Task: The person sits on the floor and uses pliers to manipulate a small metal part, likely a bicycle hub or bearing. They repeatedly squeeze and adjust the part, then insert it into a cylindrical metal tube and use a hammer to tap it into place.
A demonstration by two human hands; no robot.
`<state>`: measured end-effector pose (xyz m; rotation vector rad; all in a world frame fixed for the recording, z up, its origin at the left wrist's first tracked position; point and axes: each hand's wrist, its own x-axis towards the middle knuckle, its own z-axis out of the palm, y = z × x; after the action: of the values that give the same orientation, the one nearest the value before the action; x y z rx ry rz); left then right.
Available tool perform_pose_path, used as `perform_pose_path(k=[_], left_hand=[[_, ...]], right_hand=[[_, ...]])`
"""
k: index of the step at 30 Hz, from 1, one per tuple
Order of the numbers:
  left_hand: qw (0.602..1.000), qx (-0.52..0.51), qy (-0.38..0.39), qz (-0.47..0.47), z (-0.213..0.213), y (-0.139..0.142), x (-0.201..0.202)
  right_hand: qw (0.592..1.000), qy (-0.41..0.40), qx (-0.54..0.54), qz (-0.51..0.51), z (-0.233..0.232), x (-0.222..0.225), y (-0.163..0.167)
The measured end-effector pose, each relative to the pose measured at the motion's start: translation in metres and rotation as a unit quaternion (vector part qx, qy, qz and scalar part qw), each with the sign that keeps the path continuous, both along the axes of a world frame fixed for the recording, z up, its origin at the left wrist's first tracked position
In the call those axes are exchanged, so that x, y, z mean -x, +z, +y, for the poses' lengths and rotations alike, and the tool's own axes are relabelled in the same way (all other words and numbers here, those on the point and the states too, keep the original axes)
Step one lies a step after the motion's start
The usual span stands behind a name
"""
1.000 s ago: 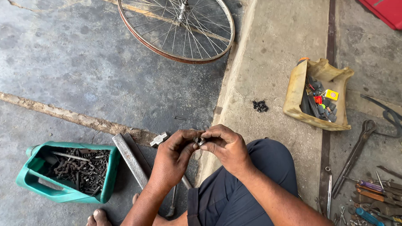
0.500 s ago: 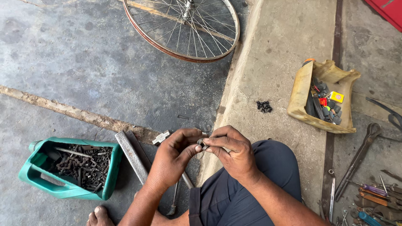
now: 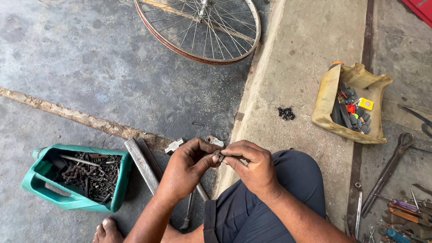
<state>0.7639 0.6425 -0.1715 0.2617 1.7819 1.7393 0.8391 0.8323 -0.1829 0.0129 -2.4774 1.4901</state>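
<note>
On the far left, near the lower edge of the dark floor, a green cut-open jug (image 3: 74, 180) lies on its side, filled with rusty chain links and bolts. Just to its right a flat metal bar (image 3: 143, 164) runs slantwise from upper left to lower right, passing under the left forearm.

The left hand (image 3: 186, 168) is curled, thumb and forefinger pinched on a small metal part (image 3: 218, 156) at its left end. The part sits at the meeting point of both hands, above the knee and directly over the line where the dark floor meets the raised concrete step (image 3: 297, 67). It is too small and too covered by fingertips to tell its long axis surely; it seems to run side to side, from one hand to the other. The right hand (image 3: 252, 166) closes on it from the right, fingers bent over the top, thumb beneath. Both hands are equally near, each gripping one end.

A bicycle wheel (image 3: 198, 31) lies flat well beyond the hands. On the step, a cluster of small black pieces (image 3: 286, 113) lies apart. Further right stands a yellowish cut container (image 3: 330, 96) of odd parts, then long pliers (image 3: 389, 168) and loose screwdrivers (image 3: 405, 211) at the lower right corner.
</note>
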Motion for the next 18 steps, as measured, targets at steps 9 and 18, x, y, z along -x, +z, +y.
perform_pose_path(k=[9, 18], left_hand=[[0.999, 0.022, 0.043, -0.013, 0.000, 0.006, -0.002], [0.987, 0.132, 0.056, 0.073, 0.002, 0.024, -0.015]], right_hand=[[0.997, -0.019, 0.056, -0.053, -0.005, -0.004, -0.006], [0.990, 0.052, 0.129, -0.007, -0.006, -0.002, -0.020]])
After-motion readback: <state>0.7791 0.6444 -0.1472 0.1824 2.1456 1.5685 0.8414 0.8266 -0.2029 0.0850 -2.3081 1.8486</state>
